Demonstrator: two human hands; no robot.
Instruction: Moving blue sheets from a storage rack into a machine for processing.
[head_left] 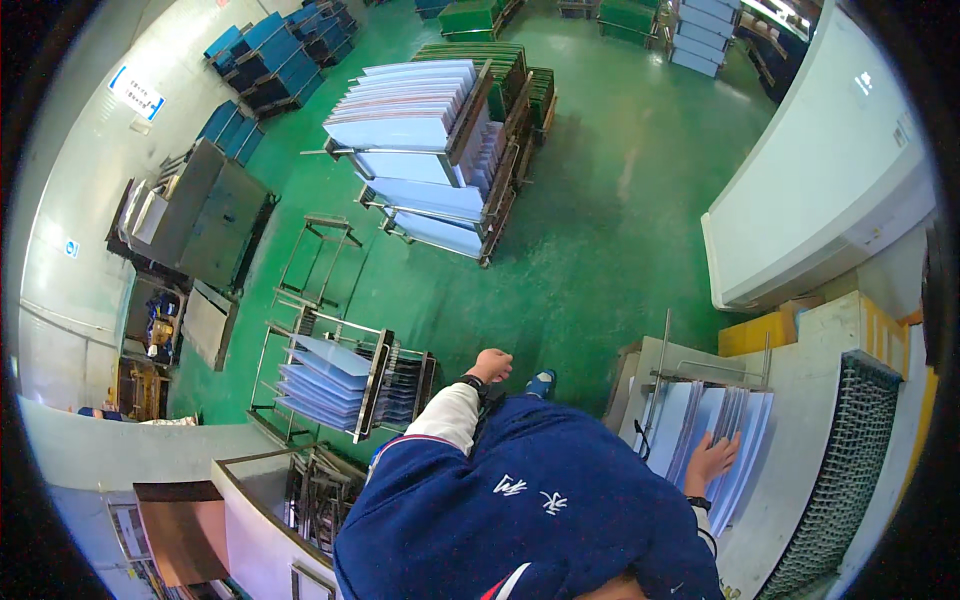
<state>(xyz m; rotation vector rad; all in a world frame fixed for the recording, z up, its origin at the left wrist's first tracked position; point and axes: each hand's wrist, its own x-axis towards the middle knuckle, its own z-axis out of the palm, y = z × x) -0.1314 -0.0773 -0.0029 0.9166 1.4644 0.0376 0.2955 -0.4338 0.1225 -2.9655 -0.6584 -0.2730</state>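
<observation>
Light is bright and fairly even across your view. Pale glare streaks the glossy green floor (622, 170). Your fisheye lens bends the left wall (75, 200) outward; black vignetting fills the corners; far detail looks soft.

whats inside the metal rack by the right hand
Light blue sheets, packed side by side in the metal rack, with the right hand at them. The sheets cover the rack's bottom, so anything beneath cannot be seen.
</observation>
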